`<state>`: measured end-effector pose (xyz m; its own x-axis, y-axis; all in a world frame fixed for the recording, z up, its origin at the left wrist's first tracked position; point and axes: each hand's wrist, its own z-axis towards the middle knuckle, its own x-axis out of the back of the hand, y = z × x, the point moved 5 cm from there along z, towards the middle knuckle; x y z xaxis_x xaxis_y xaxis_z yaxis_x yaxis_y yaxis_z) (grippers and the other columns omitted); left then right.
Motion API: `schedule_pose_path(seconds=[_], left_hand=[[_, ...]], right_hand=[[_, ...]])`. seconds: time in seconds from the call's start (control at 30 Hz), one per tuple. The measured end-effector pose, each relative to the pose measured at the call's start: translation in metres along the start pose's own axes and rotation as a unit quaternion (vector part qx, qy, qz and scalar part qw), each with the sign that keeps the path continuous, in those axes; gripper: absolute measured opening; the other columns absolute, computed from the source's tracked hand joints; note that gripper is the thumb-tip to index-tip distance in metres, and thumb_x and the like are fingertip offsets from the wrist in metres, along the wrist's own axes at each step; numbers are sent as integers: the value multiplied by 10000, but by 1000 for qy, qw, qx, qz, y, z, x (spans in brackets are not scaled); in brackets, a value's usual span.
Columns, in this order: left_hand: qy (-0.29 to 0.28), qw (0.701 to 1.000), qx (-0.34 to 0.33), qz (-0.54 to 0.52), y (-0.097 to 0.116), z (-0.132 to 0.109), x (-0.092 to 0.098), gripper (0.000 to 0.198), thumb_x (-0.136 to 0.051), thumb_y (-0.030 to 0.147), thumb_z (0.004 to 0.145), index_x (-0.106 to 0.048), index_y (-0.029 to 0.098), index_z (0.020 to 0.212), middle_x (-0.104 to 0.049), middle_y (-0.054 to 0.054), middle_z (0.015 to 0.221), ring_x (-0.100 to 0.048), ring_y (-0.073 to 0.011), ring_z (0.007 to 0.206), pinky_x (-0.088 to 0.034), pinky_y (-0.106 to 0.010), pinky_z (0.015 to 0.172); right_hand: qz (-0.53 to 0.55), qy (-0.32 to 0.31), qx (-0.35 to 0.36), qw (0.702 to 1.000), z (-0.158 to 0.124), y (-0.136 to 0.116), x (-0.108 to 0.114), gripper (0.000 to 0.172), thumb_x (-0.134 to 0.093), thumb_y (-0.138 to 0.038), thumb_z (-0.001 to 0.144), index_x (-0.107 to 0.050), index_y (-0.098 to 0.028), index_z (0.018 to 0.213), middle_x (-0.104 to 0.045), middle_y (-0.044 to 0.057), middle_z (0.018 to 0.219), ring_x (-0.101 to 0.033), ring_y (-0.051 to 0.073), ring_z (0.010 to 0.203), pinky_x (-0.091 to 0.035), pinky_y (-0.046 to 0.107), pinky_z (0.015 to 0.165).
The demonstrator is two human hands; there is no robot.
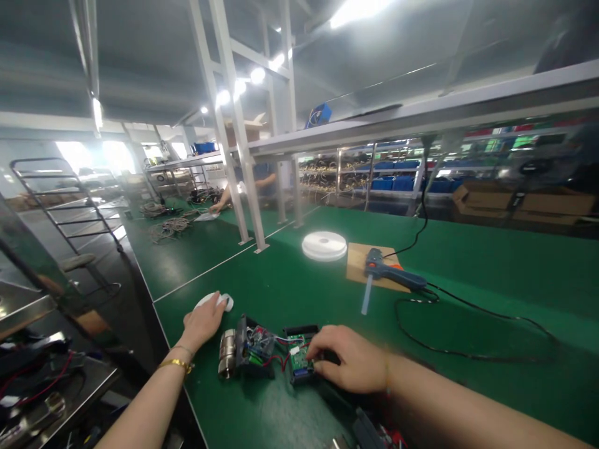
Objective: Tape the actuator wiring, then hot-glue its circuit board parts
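Note:
My left hand (204, 321) is closed over a small white roll (228, 302) near the table's left edge; the hand covers much of it. My right hand (349, 358) has its fingers curled and its thumb at the right side of a black housing (301, 329) holding a green circuit board (298, 360). Whether something small sits between those fingertips is hidden. Red, black and white wires (283, 358) join the board to an opened black device body (255, 346), lying with wiring exposed. A metal fitting (227, 354) is on its left side.
A blue glue gun (393, 272) with a glue stick lies on a cardboard piece (356, 262), its black cable (461, 357) trailing right. Behind is a white reel (324, 245). White frame posts (238, 143) rise from the green table (262, 277). Another person's hand (216, 207) is farther back.

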<state>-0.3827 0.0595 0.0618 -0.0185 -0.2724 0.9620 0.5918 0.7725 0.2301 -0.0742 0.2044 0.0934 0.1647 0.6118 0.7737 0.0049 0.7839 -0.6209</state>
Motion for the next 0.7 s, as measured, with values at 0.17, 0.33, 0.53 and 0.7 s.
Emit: schedule_pose_path(seconds=[0.17, 0.33, 0.53, 0.7], left_hand=[[-16, 996, -73, -46, 2, -8, -19, 368, -517, 444, 978, -591, 174, 1216, -635, -87, 1164, -601, -241, 1104, -454, -518, 1020], [71, 985, -96, -124, -4, -23, -13, 371, -428, 443, 1009, -608, 155, 1158, -643, -90, 1136, -604, -225, 1092, -469, -483, 1003], [119, 956, -199, -182, 20, -72, -9, 602, -172, 542, 998, -537, 207, 1340, -555, -76, 1397, -477, -198, 1327, -374, -413, 1150], [76, 952, -234, -184, 54, -103, -19, 586, -257, 609, 957, -556, 288, 1346, -590, -23, 1371, -488, -196, 1331, -391, -389, 1138]], right_hand=[[65, 53, -48, 995, -1, -2, 31, 199, -592, -231, 799, -770, -181, 874, -765, 61, 871, -688, 211, 825, -491, 322, 790], [174, 162, -73, 969, -5, -3, 73, 267, -608, -397, 823, -743, -167, 845, -747, 57, 778, -683, 203, 773, -524, 324, 748], [296, 315, -71, 899, -32, -23, 135, 397, -654, -533, 797, -698, -151, 893, -695, 64, 748, -656, 193, 733, -528, 361, 774], [359, 395, -79, 842, -86, -70, 169, 282, -741, -449, 737, -680, -194, 842, -619, 5, 663, -620, 175, 677, -545, 350, 731]])
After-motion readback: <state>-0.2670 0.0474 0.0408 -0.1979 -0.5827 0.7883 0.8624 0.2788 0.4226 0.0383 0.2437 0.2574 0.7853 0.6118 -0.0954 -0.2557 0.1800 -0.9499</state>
